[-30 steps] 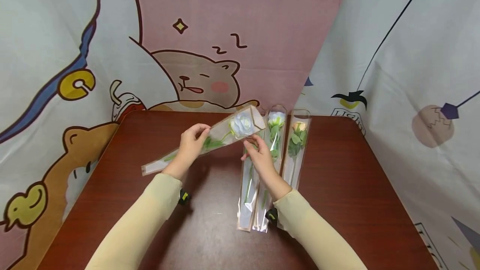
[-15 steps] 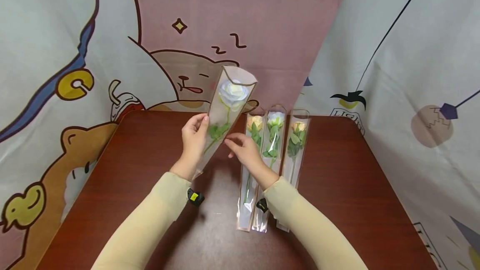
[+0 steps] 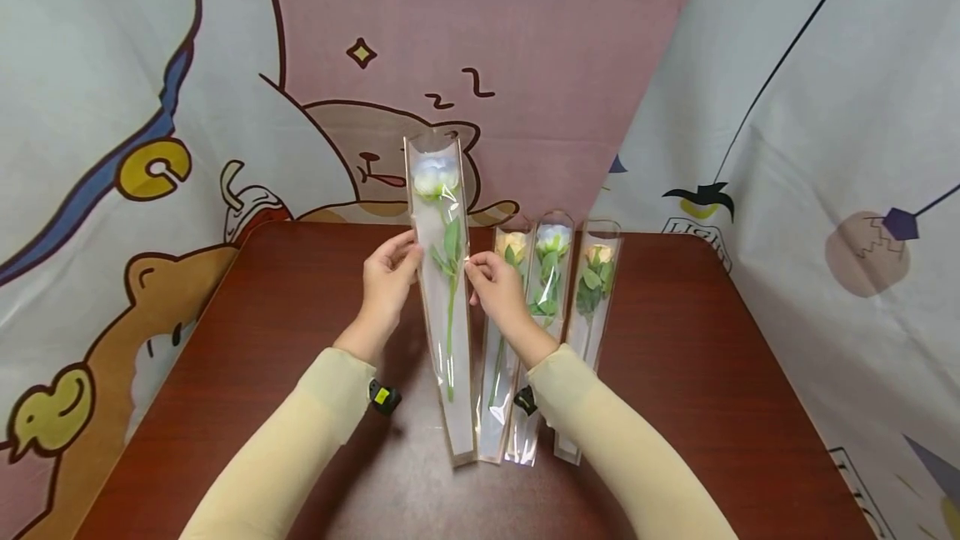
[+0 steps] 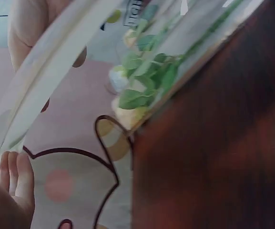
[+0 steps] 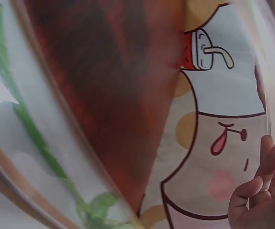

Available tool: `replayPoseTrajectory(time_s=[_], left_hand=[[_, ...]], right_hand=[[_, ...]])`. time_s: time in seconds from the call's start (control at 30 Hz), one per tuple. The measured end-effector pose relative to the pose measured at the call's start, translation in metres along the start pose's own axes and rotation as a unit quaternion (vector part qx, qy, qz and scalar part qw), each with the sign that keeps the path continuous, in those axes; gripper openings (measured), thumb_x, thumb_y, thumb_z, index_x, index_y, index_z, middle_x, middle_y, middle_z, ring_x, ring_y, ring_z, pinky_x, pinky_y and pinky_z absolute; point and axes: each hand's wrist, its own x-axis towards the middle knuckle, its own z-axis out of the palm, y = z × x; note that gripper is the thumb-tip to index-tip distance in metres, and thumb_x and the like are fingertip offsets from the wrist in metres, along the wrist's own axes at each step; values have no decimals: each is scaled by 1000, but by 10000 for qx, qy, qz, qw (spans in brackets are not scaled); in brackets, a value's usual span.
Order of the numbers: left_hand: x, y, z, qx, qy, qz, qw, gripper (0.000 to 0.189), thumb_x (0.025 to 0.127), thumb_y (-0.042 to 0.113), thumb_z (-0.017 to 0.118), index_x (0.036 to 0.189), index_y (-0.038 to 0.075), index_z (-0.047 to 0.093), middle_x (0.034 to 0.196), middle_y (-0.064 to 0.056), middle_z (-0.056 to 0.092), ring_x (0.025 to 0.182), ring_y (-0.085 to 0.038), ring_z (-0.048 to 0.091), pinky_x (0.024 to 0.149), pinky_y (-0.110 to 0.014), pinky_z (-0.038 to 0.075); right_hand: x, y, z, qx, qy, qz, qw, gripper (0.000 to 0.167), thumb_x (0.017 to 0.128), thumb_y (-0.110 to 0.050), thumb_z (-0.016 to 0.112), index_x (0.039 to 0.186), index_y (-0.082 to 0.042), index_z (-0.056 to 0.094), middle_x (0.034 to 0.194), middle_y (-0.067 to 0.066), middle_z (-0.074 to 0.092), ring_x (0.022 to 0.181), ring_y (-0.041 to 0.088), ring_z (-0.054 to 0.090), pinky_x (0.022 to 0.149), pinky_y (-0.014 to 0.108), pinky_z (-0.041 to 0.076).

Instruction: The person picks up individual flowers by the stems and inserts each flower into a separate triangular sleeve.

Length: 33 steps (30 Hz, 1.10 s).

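A pale blue-white artificial rose (image 3: 437, 177) in a clear, tapered flower sleeve (image 3: 431, 298) stands nearly upright in front of me, bloom at the top. My left hand (image 3: 386, 286) pinches the sleeve's left edge around mid-height. On the opposite edge, my right hand (image 3: 495, 286) pinches with thumb and fingers. Seen from the left wrist, the sleeve (image 4: 46, 76) runs edge-on between the left hand (image 4: 11, 191) and the other hand. The right wrist view has the right hand's fingers (image 5: 266, 167) at the sleeve's edge.
To the right, three more sleeved roses lie side by side on the brown table (image 3: 675, 357): a peach rose (image 3: 512, 244), a blue-white rose (image 3: 552, 238) and another peach rose (image 3: 598, 255). A cartoon-printed cloth (image 3: 555, 65) hangs behind the table.
The sleeved rose has swung from a low slant on the left to nearly upright, its narrow end now toward me. My right hand has come to its right edge.
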Motion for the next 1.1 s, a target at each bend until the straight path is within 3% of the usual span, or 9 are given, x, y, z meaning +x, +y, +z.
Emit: replayPoseTrajectory(time_s=[0.17,0.37,0.47,0.6,0.73,0.87,1.0,1.1], left_hand=[[-6,-16,-1,428,-204,-564,9973,34,90,3,61,123,1,60,94,-3,61,75,-2,60,63,-21,56],[-11,-40,2,1048,-691,-1170,9852,50,86,-5,56,135,2,49,102,-11,59,76,-3,59,69,-25,57],[-13,-55,5,1373,-848,-1183,9798,54,84,-8,55,137,1,47,104,-16,60,76,-5,58,69,-26,57],[-14,-74,9,1762,-808,-1153,9742,51,85,-7,59,135,1,50,102,-16,60,74,-7,58,64,-25,56],[-13,-86,14,2091,-766,-1145,9681,48,85,-5,63,131,4,55,97,-14,61,71,-8,58,60,-27,56],[-11,-92,18,2370,-698,-1061,9632,43,84,-4,63,127,2,58,93,-15,64,68,-9,58,58,-24,56],[-9,-94,22,2746,-688,-909,9548,40,85,-2,62,124,1,60,92,-15,65,71,-14,62,58,-23,56],[-7,-95,23,2974,-711,-867,9481,38,85,-1,63,123,1,61,93,-15,66,77,-19,65,60,-24,56]], right_hand=[[-6,17,2,-333,-33,278,9991,12,93,-13,58,92,-3,63,63,9,63,41,9,50,40,19,37],[-9,41,0,-657,-129,873,9939,14,93,-15,58,94,-2,64,71,9,66,43,15,54,43,20,42],[-7,53,-1,-759,-204,1138,9904,15,93,-14,57,96,-1,64,66,7,63,43,15,55,43,20,43],[-4,67,-4,-947,-405,1528,9829,16,94,-14,54,97,-1,63,55,4,57,42,12,54,39,22,43],[0,76,-8,-1206,-595,1819,9741,16,93,-13,54,95,-1,64,58,5,58,42,11,54,39,23,46],[3,78,-12,-1561,-676,1741,9699,16,88,-10,53,80,-4,65,62,6,61,42,10,53,40,23,45],[4,78,-16,-1929,-810,1530,9658,26,87,-9,51,63,-5,61,53,4,57,40,12,49,40,24,42],[5,78,-17,-2156,-892,1457,9614,30,87,-9,51,60,-5,62,46,2,54,39,13,49,40,25,42]])
